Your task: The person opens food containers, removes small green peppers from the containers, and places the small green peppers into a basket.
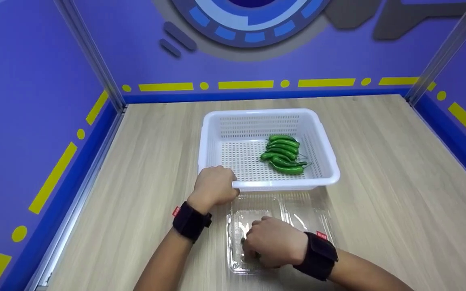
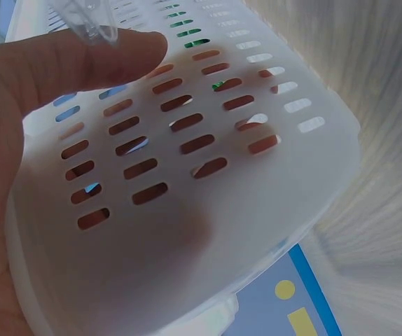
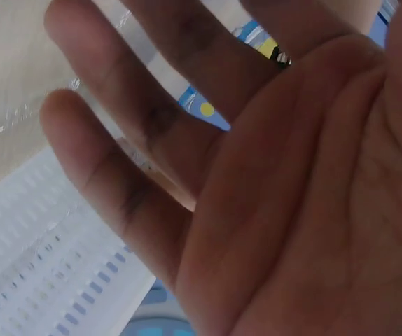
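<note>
My left hand [image 1: 214, 186] grips the near left corner of a white plastic basket [image 1: 269, 184]. In the left wrist view the thumb [image 2: 110, 59] lies along the slotted outer wall, and the fingers show dimly through the slots. Several green chili peppers [image 1: 283, 151] lie side by side in the right half of the basket. Down over the left compartment of a clear plastic container [image 1: 235, 264], my right hand [image 1: 275, 242] pinches a dark green chili pepper [image 1: 243, 241], mostly hidden under its fingers. The right wrist view shows the palm and bent outer fingers, not the pinch.
The container stands right against the basket's near side on a wood-grain table [image 1: 148, 153]. Its right compartment lies beneath my right wrist. Blue panels [image 1: 22, 101] with yellow marks close off the table's left, right and back. Both wrists wear black straps [image 1: 190, 222].
</note>
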Motion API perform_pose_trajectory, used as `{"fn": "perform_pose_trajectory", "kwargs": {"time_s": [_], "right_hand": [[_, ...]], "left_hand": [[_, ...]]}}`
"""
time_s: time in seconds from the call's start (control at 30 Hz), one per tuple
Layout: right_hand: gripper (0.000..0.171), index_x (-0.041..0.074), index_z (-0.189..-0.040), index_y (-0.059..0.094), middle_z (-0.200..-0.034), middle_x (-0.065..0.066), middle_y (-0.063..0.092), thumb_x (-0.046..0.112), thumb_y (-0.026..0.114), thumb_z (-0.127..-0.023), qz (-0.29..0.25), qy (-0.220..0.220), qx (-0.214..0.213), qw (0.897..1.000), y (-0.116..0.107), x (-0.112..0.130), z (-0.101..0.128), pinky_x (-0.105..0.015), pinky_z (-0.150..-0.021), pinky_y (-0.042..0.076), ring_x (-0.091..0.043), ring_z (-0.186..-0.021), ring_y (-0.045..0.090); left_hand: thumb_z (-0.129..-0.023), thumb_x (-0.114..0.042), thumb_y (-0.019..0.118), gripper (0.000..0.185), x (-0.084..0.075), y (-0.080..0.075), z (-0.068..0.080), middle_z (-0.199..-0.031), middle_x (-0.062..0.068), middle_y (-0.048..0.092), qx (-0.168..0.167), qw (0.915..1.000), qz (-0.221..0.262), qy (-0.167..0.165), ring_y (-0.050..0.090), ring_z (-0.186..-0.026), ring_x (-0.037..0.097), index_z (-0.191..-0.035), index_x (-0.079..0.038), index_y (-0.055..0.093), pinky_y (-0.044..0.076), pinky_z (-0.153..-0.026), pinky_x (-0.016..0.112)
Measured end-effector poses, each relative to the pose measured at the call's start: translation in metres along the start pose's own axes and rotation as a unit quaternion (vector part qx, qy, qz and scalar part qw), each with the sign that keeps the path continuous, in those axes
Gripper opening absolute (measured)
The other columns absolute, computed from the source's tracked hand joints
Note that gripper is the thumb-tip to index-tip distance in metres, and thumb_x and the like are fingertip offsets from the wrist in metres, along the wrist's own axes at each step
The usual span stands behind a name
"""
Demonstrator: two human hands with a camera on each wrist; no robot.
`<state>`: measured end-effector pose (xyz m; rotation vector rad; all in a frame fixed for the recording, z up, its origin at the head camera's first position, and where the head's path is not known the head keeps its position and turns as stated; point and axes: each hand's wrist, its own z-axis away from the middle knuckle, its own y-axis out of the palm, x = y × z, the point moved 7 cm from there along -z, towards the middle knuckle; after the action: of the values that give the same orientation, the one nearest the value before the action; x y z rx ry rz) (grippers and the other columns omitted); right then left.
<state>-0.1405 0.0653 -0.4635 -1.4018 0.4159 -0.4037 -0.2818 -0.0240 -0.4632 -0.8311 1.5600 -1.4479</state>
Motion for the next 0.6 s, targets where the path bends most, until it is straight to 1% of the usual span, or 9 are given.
{"fn": "perform_pose_trajectory", "kwargs": {"time_s": [0.1, 0.2, 0.33, 0.47, 0.53, 0.6], "right_hand": [[0.024, 0.033, -0.061, 0.062, -0.063, 0.017, 0.058, 0.015, 0.079, -0.062, 0.001, -0.001, 0.008, 1.000, 0.0012, 0.0013, 0.0009, -0.031, -0.064, 0.045, -0.011, -0.069, 0.059], [0.026, 0.034, -0.059, 0.061, -0.059, 0.017, 0.055, 0.016, 0.080, -0.061, 0.001, 0.001, 0.005, 1.000, 0.0008, 0.0015, 0.0010, -0.030, -0.063, 0.044, -0.010, -0.064, 0.057], [0.026, 0.031, -0.059, 0.059, -0.056, 0.015, 0.053, 0.018, 0.081, -0.060, 0.001, -0.005, -0.005, 1.000, 0.0001, 0.0012, 0.0015, -0.031, -0.057, 0.043, -0.009, -0.054, 0.052], [0.027, 0.028, -0.061, 0.058, -0.055, 0.014, 0.050, 0.013, 0.081, -0.060, -0.011, 0.000, -0.006, 1.000, 0.0012, 0.0001, 0.0022, -0.031, -0.058, 0.044, -0.008, -0.051, 0.046], [0.029, 0.028, -0.060, 0.057, -0.054, 0.015, 0.048, 0.011, 0.080, -0.059, -0.021, 0.005, -0.004, 1.000, 0.0020, -0.0001, 0.0022, -0.030, -0.055, 0.042, -0.007, -0.049, 0.044], [0.031, 0.028, -0.058, 0.055, -0.053, 0.015, 0.046, 0.010, 0.080, -0.058, -0.025, 0.009, 0.001, 1.000, 0.0029, 0.0000, 0.0023, -0.029, -0.051, 0.038, -0.007, -0.048, 0.041]], "left_hand": [[-0.078, -0.030, 0.069, 0.038, -0.0004, 0.0002, -0.0002, -0.056, -0.007, 0.043, -0.001, 1.0000, 0.001, 0.001, 0.046, -0.053, 0.016, -0.053, -0.023, 0.042, 0.035, -0.048, 0.035], [-0.078, -0.030, 0.070, 0.039, -0.0002, -0.0002, -0.0003, -0.056, -0.007, 0.043, -0.001, 1.0000, -0.001, 0.001, 0.046, -0.054, 0.016, -0.053, -0.022, 0.040, 0.035, -0.048, 0.035], [-0.078, -0.031, 0.070, 0.039, -0.0004, -0.0001, -0.0001, -0.056, -0.007, 0.046, -0.003, 1.0000, -0.003, 0.002, 0.048, -0.054, 0.017, -0.053, -0.023, 0.042, 0.037, -0.049, 0.036], [-0.078, -0.033, 0.070, 0.038, -0.0011, -0.0006, 0.0004, -0.057, -0.006, 0.049, -0.011, 0.9999, -0.004, 0.006, 0.049, -0.055, 0.017, -0.052, -0.023, 0.043, 0.041, -0.050, 0.038], [-0.078, -0.033, 0.070, 0.039, -0.0014, -0.0008, 0.0005, -0.056, -0.006, 0.049, -0.015, 0.9999, -0.004, 0.008, 0.049, -0.055, 0.017, -0.052, -0.023, 0.042, 0.041, -0.050, 0.038], [-0.077, -0.032, 0.069, 0.039, -0.0017, -0.0010, 0.0005, -0.056, -0.007, 0.047, -0.013, 0.9999, -0.003, 0.009, 0.048, -0.054, 0.017, -0.052, -0.023, 0.041, 0.041, -0.050, 0.038]]}}
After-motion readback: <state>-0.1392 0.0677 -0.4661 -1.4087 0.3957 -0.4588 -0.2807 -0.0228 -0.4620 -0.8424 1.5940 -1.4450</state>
